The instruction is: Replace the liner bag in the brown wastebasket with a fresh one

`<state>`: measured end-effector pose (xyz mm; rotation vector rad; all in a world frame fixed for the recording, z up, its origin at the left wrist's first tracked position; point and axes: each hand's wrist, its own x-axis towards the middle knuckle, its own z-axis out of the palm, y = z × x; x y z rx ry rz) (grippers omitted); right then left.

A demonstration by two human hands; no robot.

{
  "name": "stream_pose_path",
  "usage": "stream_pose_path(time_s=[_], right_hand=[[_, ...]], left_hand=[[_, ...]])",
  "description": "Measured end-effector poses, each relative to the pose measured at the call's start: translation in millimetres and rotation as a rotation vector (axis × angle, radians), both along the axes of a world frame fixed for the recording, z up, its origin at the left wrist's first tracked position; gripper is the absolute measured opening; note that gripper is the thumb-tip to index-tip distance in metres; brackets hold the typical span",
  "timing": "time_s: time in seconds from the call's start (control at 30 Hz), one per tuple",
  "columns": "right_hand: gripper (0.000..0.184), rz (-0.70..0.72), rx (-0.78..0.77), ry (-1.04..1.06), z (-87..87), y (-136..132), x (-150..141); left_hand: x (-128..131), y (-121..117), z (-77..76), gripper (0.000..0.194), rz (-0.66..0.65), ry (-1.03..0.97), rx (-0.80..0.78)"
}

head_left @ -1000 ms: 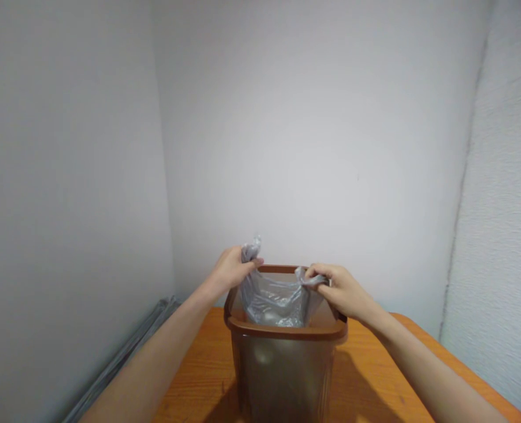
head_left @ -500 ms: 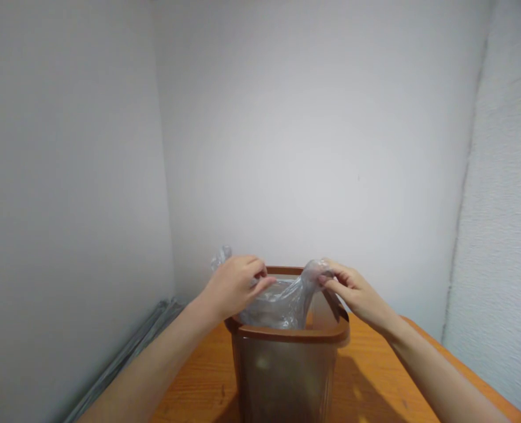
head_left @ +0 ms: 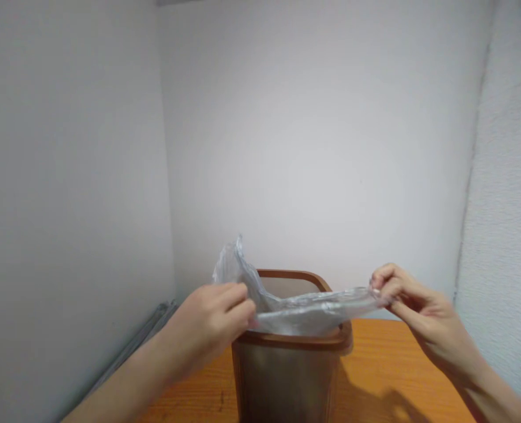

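A brown, see-through bin point(head_left: 287, 376) with a darker brown rim stands on an orange wooden table point(head_left: 401, 370). A thin clear plastic bag point(head_left: 304, 308) lies stretched across the bin's mouth. My left hand point(head_left: 211, 323) is closed on the bag's left edge at the bin's near left corner, and a loose flap sticks up above it. My right hand point(head_left: 419, 305) pinches the bag's other edge, held out past the right of the rim and above the table.
White walls close in at the left, back and right. A bundle of grey rods or strips point(head_left: 148, 335) lies along the left wall beside the table.
Both hands have drawn apart: the right hand pulled its edge of the bag out to the right beyond the rim, and the left came nearer, stretching the bag flat over the bin's mouth.
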<state>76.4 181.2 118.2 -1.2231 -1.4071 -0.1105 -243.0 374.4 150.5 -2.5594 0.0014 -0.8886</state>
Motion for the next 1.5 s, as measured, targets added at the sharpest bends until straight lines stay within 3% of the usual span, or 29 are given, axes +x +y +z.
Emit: stream_pose_path(time_s=[0.1,0.23,0.33,0.43,0.53,0.6,0.67,0.73,0.8,0.9,0.97,1.03,1.07,1.17,1.27,1.5], right_hand=[[0.029,-0.015,-0.059,-0.090,-31.3,-20,-1],[0.023,-0.073,-0.194,-0.207,-68.8,-17,-4],[0.012,-0.068,-0.232,-0.135,-81.0,-2,-9],[0.006,0.040,-0.295,0.029,-86.0,4,-6],[0.019,0.097,-0.287,0.310,-90.1,-4,13],[0.027,0.012,-0.239,0.485,-87.9,-11,31],[0.032,-0.140,-0.179,0.503,-75.9,-16,43],[0.031,-0.251,-0.131,0.365,-53.0,-15,41],[0.028,-0.255,-0.123,0.156,-24.1,-7,25],[0.026,-0.153,-0.237,-0.213,12.1,14,-9],[0.021,-0.111,-0.339,-0.391,22.9,31,-24],[0.005,-0.086,-0.413,-0.443,23.6,45,-27],[0.006,-0.076,-0.432,-0.425,21.6,52,-24],[0.017,-0.060,-0.389,-0.296,12.7,68,-8],[0.023,-0.132,-0.300,-0.187,3.4,85,10],[0.026,-0.275,-0.266,-0.035,-19.6,129,40]], left_hand=[[-21,-17,-25.1,0.019,-0.094,0.008,0.190],[-21,-18,-68.0,0.014,-0.136,-0.011,0.262],[-8,-9,-97.5,0.021,-0.073,0.000,0.218],[-5,-5,-111.4,0.030,0.005,0.008,0.127],[-21,-10,-105.5,0.027,-0.010,-0.075,0.019],[-38,-13,-92.2,0.026,-0.049,-0.184,-0.022],[-52,-15,-72.2,0.019,-0.046,-0.321,-0.065],[-58,-12,-46.9,0.020,0.009,-0.430,-0.141],[-54,-6,-20.3,0.032,0.088,-0.428,-0.219],[-37,8,8.5,0.060,0.180,-0.213,-0.266],[-25,21,15.6,0.053,0.198,-0.076,-0.327],[-15,37,14.9,0.022,0.188,-0.039,-0.456],[-11,46,12.8,0.011,0.173,-0.054,-0.533],[-1,76,3.8,0.024,0.105,-0.137,-0.827],[10,104,-6.7,0.037,0.048,-0.151,-1.161],[54,140,-43.6,0.050,-0.008,-0.193,-1.645]])
